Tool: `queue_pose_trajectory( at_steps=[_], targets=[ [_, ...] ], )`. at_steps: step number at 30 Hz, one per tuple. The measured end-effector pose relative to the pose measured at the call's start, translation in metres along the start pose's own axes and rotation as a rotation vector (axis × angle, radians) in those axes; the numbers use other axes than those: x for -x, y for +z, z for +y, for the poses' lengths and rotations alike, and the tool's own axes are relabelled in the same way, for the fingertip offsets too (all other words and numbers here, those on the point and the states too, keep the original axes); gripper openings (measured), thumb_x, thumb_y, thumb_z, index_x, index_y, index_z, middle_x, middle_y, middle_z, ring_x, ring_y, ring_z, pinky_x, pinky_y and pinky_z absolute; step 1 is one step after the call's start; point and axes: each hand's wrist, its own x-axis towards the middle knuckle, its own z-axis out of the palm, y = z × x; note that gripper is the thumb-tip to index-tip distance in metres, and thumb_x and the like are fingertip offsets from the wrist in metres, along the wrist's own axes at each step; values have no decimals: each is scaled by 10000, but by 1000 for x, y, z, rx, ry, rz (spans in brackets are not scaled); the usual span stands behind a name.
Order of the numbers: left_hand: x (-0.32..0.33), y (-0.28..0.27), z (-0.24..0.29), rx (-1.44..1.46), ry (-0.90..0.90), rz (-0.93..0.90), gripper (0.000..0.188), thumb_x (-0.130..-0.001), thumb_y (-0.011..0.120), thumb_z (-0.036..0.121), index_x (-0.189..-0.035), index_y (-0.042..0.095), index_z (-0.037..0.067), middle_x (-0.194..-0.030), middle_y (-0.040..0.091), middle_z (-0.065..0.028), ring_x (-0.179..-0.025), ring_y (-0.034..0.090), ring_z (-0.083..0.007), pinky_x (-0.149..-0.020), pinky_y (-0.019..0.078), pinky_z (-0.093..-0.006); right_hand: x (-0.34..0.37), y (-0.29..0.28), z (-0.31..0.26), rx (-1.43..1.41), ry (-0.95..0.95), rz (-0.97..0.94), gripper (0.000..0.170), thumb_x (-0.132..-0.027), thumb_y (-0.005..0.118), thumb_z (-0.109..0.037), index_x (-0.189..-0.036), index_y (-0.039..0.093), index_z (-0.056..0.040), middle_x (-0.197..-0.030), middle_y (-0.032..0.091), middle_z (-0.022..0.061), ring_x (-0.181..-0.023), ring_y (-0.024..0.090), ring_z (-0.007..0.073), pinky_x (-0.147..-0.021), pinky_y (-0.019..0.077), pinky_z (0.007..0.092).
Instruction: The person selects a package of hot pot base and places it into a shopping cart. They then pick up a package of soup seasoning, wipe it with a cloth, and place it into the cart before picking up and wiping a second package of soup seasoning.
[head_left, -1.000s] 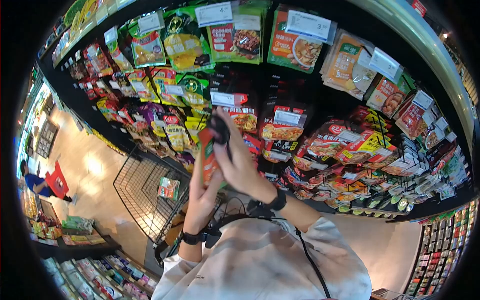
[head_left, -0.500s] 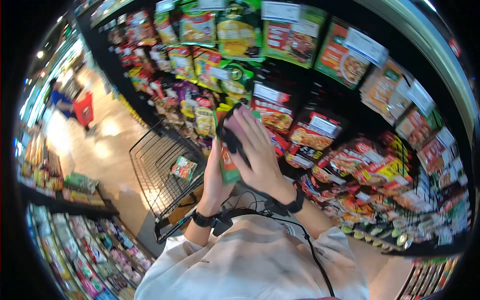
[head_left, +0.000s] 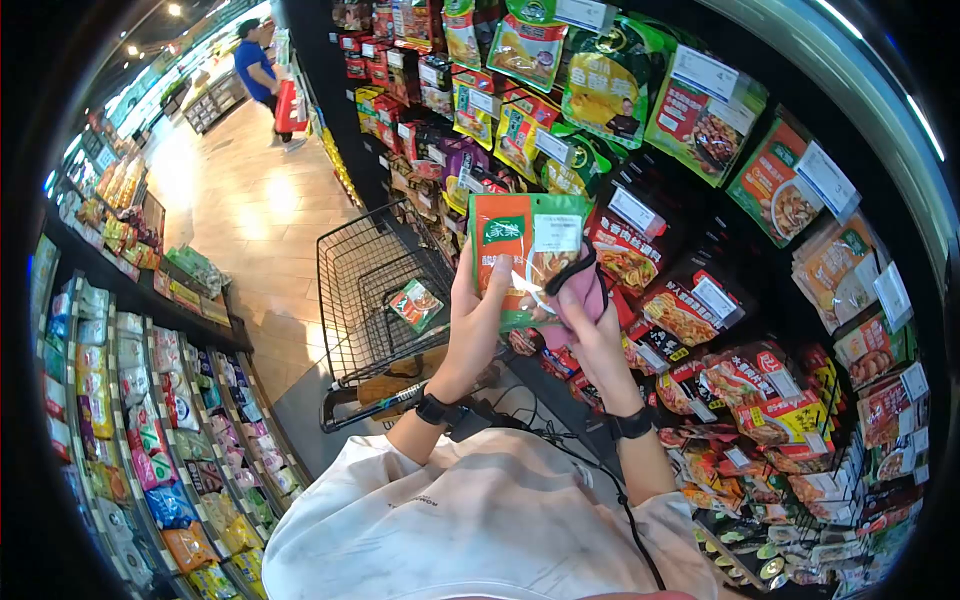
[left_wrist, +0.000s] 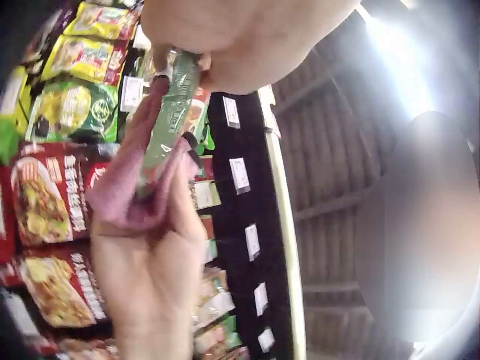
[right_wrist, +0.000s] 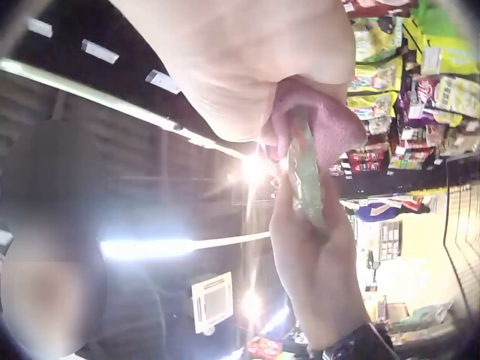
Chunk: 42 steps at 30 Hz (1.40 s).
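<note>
Left grip (left_wrist: 244, 41) holds a green packet (left_wrist: 169, 124); right grip (left_wrist: 152, 262) holds its other end in pink cloth (left_wrist: 120, 187).

Glossy tan floor (head_left: 215, 195) reflecting light; black display wall (head_left: 725, 205) right; shelving (head_left: 205, 328) left; bright ceiling tube (right_wrist: 150, 248).

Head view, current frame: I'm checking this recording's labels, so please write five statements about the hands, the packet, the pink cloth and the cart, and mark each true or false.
1. The left hand holds the orange-and-green packet. True.
2. The pink cloth is in the left hand. False: the pink cloth is in the right hand.
3. A smaller-looking packet lies in the wire cart. True.
4. The person in blue carries something green. False: the carried thing is red.
5. The orange-and-green packet hangs on the rack. False: it is held in front of the rack.
</note>
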Motion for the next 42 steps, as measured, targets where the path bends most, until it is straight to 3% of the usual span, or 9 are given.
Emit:
queue_pose_trajectory(
  at_steps=[3, 5, 7, 10, 15, 22, 30, 35, 42],
  targets=[
    [-11, -14, -28, -637, 487, 242, 640, -1030, 554, 118, -1555, 210, -7, -1448, 454, -190, -1284, 515, -256, -1078, 424, -356, 6, 6, -6, 155, -95, 6, 281, -1005, 627, -165, -1222, 601, 11, -1044, 711, 91, -935, 663, 119, -815, 531, 309],
    [-7, -18, -24, -529, 394, 130, 713, -1044, 524, 243, -1586, 131, 1, -1532, 355, -185, -1447, 337, -275, -1199, 249, -382, 3, 11, 4, 408, -229, 41, 252, -1006, 620, -155, -1179, 623, 27, -1049, 708, 106, -932, 660, 123, -807, 526, 313],
    [1, -4, -17, -221, 228, 37, 694, -1078, 445, 400, -1591, 158, 33, -1531, 369, -145, -1475, 295, -241, -1217, 223, -367, 14, 28, 8, 562, -206, -116, 324, -990, 605, -157, -1207, 566, 81, -1130, 630, 239, -1042, 631, 324, -893, 482, 389],
    [9, -14, -3, 239, -210, 100, 586, -1081, 324, 530, -1459, 444, 99, -1271, 572, -26, -1118, 544, -117, -976, 437, -284, 24, 54, 13, 636, -394, -353, 618, -986, 571, -176, -1474, 328, 115, -1599, 182, 339, -1503, 164, 477, -1226, 144, 477],
    [23, -10, -1, 267, -179, 130, 575, -1070, 362, 542, -1419, 513, 111, -1236, 619, -26, -1088, 587, -125, -963, 465, -287, -21, 68, 15, 775, -533, -171, 619, -1002, 530, -174, -1505, 293, 99, -1606, 185, 324, -1495, 185, 478, -1220, 171, 504],
    [33, -62, 3, 217, -324, 61, 518, -1040, 530, 451, -1431, 513, 112, -1290, 610, -3, -1142, 585, -107, -936, 492, -278, -35, 88, 11, 835, -571, -313, 495, -932, 587, -50, -1411, 484, 17, -1499, 441, 250, -1436, 366, 413, -1183, 299, 463],
    [21, -114, 20, 331, 61, 483, 339, -1075, 508, 300, -1319, 553, 69, -1216, 627, -36, -1093, 574, -101, -960, 457, -276, 8, 135, 78, 670, -318, -365, 381, -1048, 485, -118, -1378, 447, 69, -1302, 569, 209, -1215, 553, 314, -1070, 411, 410],
    [29, -148, 30, 452, -9, 565, 357, -1079, 494, 317, -1312, 554, 52, -1224, 633, -63, -1079, 611, -127, -936, 498, -299, -15, 127, 118, 172, 399, -247, 222, -1023, 602, -174, -1172, 566, -14, -986, 635, 16, -773, 591, 87, -672, 501, 230],
    [32, -233, 13, 169, -61, 515, 333, -1013, 617, 144, -1318, 544, 30, -1227, 654, -77, -1095, 633, -124, -920, 542, -298, -36, 174, 130, 296, 392, -247, 231, -953, 716, -176, -1090, 641, -6, -969, 691, 14, -822, 622, 87, -766, 513, 265]
  ],
)
